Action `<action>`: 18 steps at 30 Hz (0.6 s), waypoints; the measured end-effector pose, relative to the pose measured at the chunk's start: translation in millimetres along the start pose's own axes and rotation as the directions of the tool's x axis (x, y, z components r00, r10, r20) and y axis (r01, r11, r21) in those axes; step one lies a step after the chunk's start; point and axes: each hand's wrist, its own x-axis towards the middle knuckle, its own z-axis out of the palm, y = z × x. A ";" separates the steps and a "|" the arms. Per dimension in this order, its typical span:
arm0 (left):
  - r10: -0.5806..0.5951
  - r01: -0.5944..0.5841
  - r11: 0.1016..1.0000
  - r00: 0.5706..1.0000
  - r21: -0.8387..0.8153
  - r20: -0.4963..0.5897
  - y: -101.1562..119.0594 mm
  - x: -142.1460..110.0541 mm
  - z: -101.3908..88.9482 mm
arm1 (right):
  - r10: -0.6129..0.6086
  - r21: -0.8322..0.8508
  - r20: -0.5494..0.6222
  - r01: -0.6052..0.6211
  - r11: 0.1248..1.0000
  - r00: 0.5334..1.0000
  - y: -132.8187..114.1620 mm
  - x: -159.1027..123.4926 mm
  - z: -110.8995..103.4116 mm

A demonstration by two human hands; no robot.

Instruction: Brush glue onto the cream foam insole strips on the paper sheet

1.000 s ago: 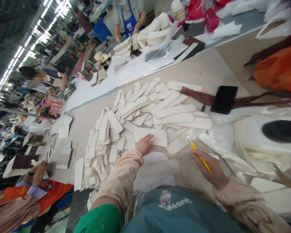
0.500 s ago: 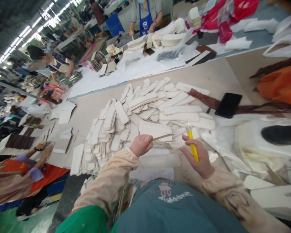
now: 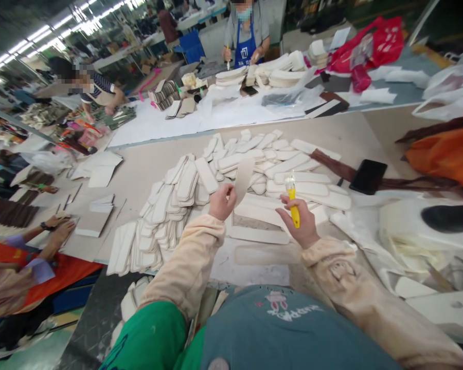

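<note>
My left hand pinches the lower end of a beige strip, which stands raised above the table with its flat face showing. In my right hand is a paintbrush with a yellow handle, its bristles pointing up and coated white. The strip and brush are apart. Beyond my hands spreads a heap of cream, round-ended pieces, some in overlapping stacks. Just below my hands lie a pale flat strip and a whitish sheet on the table.
A black phone and brown straps lie at the right, near a white tub with a dark object on it. A co-worker's hands rest on sheets at the left. Another person holds a brush across the table.
My left hand has lifted the strip up and away from me, turning it from edge-on to upright. My right hand has shifted up and left with the brush.
</note>
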 end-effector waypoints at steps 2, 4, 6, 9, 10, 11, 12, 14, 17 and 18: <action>0.009 -0.001 0.996 0.996 -0.093 0.089 0.6 -4.7 -13.8 | 0.050 0.088 0.008 -0.050 0.995 0.999 -15.4 -0.3 -3.3; 0.075 -0.018 0.979 0.958 -0.204 0.278 7.9 -18.7 -22.0 | 0.094 0.169 0.037 -0.099 0.981 0.995 -29.9 -5.3 -7.0; 0.160 -0.005 0.947 0.875 -0.322 0.456 19.1 -38.6 -22.8 | 0.128 0.173 0.087 -0.141 0.975 0.988 -40.9 -14.8 -10.0; 0.252 0.060 0.891 0.759 -0.450 0.600 32.1 -68.8 -10.1 | 0.191 0.091 0.127 -0.204 0.975 0.973 -48.7 -35.4 -13.9; 0.272 0.079 0.875 0.737 -0.478 0.618 32.7 -77.0 -2.8 | 0.218 0.077 0.118 -0.228 0.971 0.969 -49.5 -43.0 -16.1; 0.283 0.090 0.864 0.726 -0.495 0.627 30.7 -83.8 5.6 | 0.245 0.076 0.099 -0.253 0.965 0.964 -49.9 -50.5 -19.1; 0.280 0.090 0.866 0.728 -0.491 0.626 25.9 -89.2 14.7 | 0.271 0.084 0.073 -0.276 0.957 0.960 -50.1 -57.5 -23.3; 0.215 0.056 0.920 0.755 -0.388 0.619 9.4 -96.3 33.3 | 0.309 0.097 0.006 -0.309 0.946 0.951 -50.8 -69.8 -35.6; 0.075 -0.035 0.997 0.750 -0.074 0.658 -21.8 -101.1 57.4 | 0.335 0.086 -0.109 -0.327 0.941 0.936 -53.0 -86.3 -61.1; 0.056 -0.075 0.997 0.724 -0.001 0.687 -30.4 -101.9 63.7 | 0.341 0.076 -0.145 -0.333 0.940 0.929 -54.0 -92.0 -69.9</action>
